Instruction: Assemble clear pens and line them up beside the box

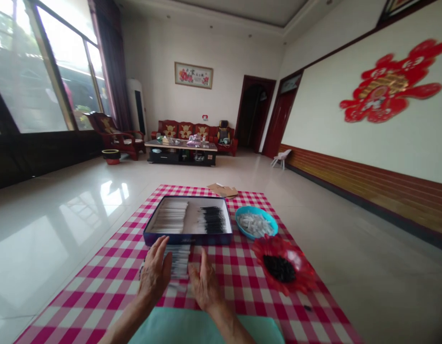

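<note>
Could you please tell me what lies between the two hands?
The head view shows pale, slender rods side by side between the left hand and right hand.

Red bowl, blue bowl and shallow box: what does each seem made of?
Red bowl: glossy, probably plastic, given its bright highlights.
Blue bowl: smooth, likely plastic, given its even colour.
Shallow box: perhaps cardboard, given its thin, straight walls; finish unclear.

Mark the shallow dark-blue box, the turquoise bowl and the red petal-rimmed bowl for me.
Shallow dark-blue box (pixel 206 239): head view, on its front wall.
Turquoise bowl (pixel 254 209): head view, on its far rim.
Red petal-rimmed bowl (pixel 302 268): head view, on its right side wall.
</note>
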{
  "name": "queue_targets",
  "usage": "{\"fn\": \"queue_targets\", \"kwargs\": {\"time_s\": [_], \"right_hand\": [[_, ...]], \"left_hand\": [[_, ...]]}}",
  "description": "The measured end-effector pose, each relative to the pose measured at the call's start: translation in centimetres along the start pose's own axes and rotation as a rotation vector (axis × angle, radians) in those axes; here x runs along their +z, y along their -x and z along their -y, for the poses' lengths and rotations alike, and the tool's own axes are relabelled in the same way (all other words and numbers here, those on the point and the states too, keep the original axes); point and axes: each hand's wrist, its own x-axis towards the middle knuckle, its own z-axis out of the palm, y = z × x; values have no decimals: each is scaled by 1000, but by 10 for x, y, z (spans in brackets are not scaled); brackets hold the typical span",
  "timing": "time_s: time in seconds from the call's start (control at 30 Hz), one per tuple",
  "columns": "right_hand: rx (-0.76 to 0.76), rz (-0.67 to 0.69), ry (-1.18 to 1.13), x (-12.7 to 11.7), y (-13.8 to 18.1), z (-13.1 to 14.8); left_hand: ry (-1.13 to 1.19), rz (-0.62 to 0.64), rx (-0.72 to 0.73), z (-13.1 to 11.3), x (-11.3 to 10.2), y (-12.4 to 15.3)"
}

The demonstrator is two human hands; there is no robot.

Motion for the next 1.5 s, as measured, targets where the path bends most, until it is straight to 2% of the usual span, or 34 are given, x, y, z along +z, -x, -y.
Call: {"fn": "queue_targets", "kwargs": {"time_s": [0.1,0.17,0.2,0.3,0.4,0.53,0.63,0.73,0.83,1.07,1.23,1.37,1.5], "right_hand": [[12,45,-69,-26,2,-3],[-12,68,-130,-37,4,-6],[-28,81,-171,-41,5,-8],[-1,96,-321,-45,4,-12],[133,71,-445,-47,0,-16],[265,49,-595,-48,-4,-23],[341,-17,-726,-40,-4,-29],[379,-63,-788,-31,-2,-32],[389,-52,-794,-28,-1,-32],[372,-33,-741,-32,-1,-28],[357,-25,-739,-34,-2,-26],[355,-22,-739,-34,-3,-25],[376,-55,-752,-30,2,-27]], "left_hand": [[43,60,162,-36,14,-3],[65,148,210,-56,24,-4],[57,226,227,-64,28,-5],[-12,316,234,-73,34,-17],[-153,372,240,-62,29,-44],[-338,404,143,-27,22,-100],[-424,453,86,-1,26,-135],[-481,532,62,15,37,-152],[-510,585,59,24,46,-155],[-492,602,96,31,45,-155],[-465,586,105,27,40,-157],[-416,507,126,11,31,-156],[-314,375,155,-16,19,-141]]}}
